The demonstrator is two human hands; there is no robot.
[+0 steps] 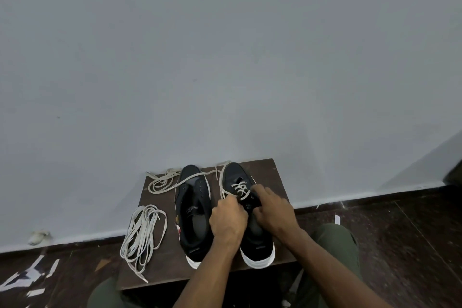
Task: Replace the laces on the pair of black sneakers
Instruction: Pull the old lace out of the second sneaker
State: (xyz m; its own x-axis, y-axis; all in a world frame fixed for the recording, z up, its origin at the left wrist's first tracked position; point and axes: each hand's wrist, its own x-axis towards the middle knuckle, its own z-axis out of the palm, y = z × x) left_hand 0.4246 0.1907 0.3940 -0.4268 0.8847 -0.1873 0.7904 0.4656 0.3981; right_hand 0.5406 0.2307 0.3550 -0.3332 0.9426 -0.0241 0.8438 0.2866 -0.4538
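Two black sneakers with white soles stand side by side on a small dark wooden table (270,170), toes to the wall. The left sneaker (193,210) has bare eyelets, and a loose lace runs across its toe. The right sneaker (237,177) carries a pale lace (240,189) crossed through its front eyelets. My left hand (228,220) pinches the lace at the sneaker's left eyelet row. My right hand (271,210) grips the right side of the tongue area, fingers curled; what they hold is hidden.
A bundle of pale laces (143,232) lies at the table's front left, one end hanging over the edge. Another loose lace (162,181) is coiled at the back left. A grey wall stands behind. Paper scraps (30,277) litter the dark floor. My knees flank the table.
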